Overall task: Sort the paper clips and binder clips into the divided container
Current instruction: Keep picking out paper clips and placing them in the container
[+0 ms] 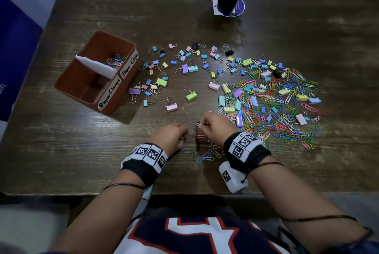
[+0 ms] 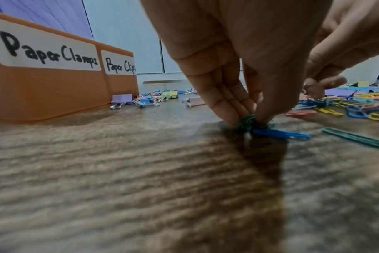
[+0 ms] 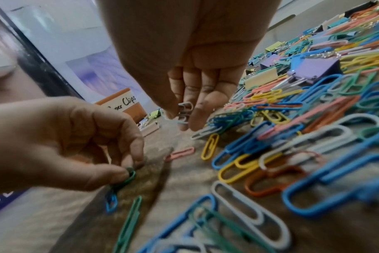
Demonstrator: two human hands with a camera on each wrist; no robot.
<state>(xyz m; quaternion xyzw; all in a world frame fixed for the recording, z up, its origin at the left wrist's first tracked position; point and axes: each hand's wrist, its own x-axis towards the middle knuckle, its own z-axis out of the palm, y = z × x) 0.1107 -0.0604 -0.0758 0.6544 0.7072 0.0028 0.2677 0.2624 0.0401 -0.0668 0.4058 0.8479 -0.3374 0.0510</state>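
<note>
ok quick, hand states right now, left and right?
Left hand: pinching a green paper clip at the table.
Right hand: raised, pinching a grey paper clip.

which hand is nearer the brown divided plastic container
Left. The left hand sits just right of and nearer the viewer than the brown divided plastic container; the right hand is further right, by the clip pile.

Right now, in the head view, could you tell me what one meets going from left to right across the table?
Divided container → scattered binder clips → left hand, pinching green paper clips → right hand, pinching a white paper clip → mixed pile of paper clips and binder clips.
</note>
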